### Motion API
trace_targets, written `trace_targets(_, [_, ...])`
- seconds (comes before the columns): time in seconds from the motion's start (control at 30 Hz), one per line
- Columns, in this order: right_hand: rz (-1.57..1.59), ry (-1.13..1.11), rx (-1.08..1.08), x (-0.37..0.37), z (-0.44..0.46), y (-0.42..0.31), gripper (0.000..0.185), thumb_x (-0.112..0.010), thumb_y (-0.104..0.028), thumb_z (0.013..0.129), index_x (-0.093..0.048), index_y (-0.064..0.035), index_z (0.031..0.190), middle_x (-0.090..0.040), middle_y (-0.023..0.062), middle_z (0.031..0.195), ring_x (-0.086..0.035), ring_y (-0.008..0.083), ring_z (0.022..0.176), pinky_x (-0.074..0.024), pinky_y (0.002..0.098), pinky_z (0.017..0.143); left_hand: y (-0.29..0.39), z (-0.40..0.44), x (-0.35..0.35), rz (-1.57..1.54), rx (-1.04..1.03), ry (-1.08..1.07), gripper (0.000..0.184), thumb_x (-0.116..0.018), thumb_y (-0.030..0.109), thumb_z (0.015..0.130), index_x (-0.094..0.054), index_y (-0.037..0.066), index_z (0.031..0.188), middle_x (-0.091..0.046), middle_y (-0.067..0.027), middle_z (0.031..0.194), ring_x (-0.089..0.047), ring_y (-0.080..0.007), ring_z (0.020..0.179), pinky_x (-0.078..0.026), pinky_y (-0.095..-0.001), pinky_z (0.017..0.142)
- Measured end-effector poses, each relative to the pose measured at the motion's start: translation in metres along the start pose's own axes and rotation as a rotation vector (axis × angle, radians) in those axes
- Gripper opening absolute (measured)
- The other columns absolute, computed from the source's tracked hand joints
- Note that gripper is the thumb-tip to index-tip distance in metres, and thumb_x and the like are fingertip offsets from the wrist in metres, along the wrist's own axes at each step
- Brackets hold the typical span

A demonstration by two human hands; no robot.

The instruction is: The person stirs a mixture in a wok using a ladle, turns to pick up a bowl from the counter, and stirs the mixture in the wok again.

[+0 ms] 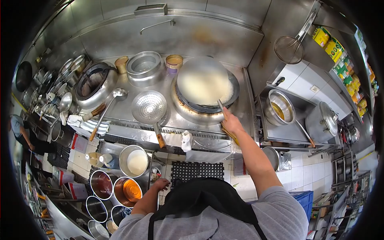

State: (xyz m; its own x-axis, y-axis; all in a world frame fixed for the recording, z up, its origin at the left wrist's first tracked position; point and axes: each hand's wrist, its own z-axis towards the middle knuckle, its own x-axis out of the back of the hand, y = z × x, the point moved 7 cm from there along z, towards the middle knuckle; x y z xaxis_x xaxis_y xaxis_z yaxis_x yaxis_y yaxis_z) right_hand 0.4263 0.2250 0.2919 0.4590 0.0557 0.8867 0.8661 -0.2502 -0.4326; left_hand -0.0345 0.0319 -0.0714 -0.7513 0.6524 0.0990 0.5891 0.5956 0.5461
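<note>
My right hand (231,122) is closed around a long-handled tool (220,105). Its metal shaft slopes into the wok (231,99) on the stove, and its head is out of sight. Pale, cloudy liquid or foam (206,82) fills the wok, partly smeared by a blur. Low on the left, my left hand (161,184) hangs beside the pots with loosely bent fingers, holding nothing I can see. A perforated strainer (149,107) with a wooden handle lies on the steel stove top, left of the wok.
A ladle (119,93) lies left of the strainer. Steel bowls (145,64) stand behind it. Pots of sauce (102,185) and white liquid (137,162) are near my left arm. At right are a basin (279,106) and a lidded pot (321,120). Another person (20,130) stands far left.
</note>
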Motion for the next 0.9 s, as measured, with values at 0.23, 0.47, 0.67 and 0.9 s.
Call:
trace_targets(0.23, [-0.014, -0.056, -0.001, 0.001, -0.04, 0.014, 0.078, -0.055, -0.013, 0.084, -0.02, -0.0192, 0.153, -0.06, 0.0272, 0.12, -0.059, 0.0429, 0.108, -0.0446, 0.0478, 0.096, -0.005, 0.001, 0.014, 0.005, 0.034, 0.027, 0.03, -0.059, 0.032, 0.09, -0.067, 0.011, 0.109, -0.069, -0.0064, 0.094, -0.07, -0.021, 0.071, -0.052, -0.0336, 0.054])
trace_targets(0.47, [0.056, -0.098, 0.05, 0.017, -0.082, 0.024, 0.077, -0.053, -0.008, 0.081, -0.022, -0.0124, 0.152, -0.054, 0.0271, 0.13, -0.055, 0.0417, 0.115, -0.0424, 0.0449, 0.101, -0.024, 0.008, 0.005, 0.086, 0.087, 0.014, 0.028, -0.059, 0.032, 0.09, -0.068, 0.013, 0.107, -0.069, -0.0049, 0.092, -0.07, -0.0192, 0.071, -0.051, -0.0332, 0.053])
trace_targets(0.67, [0.084, -0.082, 0.116, 0.027, -0.109, 0.043, 0.077, -0.053, -0.01, 0.083, -0.022, -0.0134, 0.153, -0.052, 0.0264, 0.131, -0.054, 0.0412, 0.116, -0.0416, 0.0431, 0.102, 0.006, -0.007, -0.005, 0.199, 0.057, 0.025, 0.026, -0.06, 0.032, 0.09, -0.067, 0.013, 0.106, -0.07, -0.0057, 0.091, -0.07, -0.018, 0.07, -0.051, -0.0337, 0.053])
trace_targets(0.9, [0.084, -0.098, 0.112, 0.042, -0.151, 0.061, 0.075, -0.057, -0.018, 0.09, -0.018, -0.0193, 0.154, -0.058, 0.0278, 0.124, -0.057, 0.043, 0.111, -0.0443, 0.0438, 0.097, 0.045, -0.007, -0.013, 0.234, 0.022, 0.011, 0.025, -0.057, 0.033, 0.092, -0.064, 0.013, 0.107, -0.072, -0.0091, 0.09, -0.07, -0.019, 0.065, -0.05, -0.0323, 0.049])
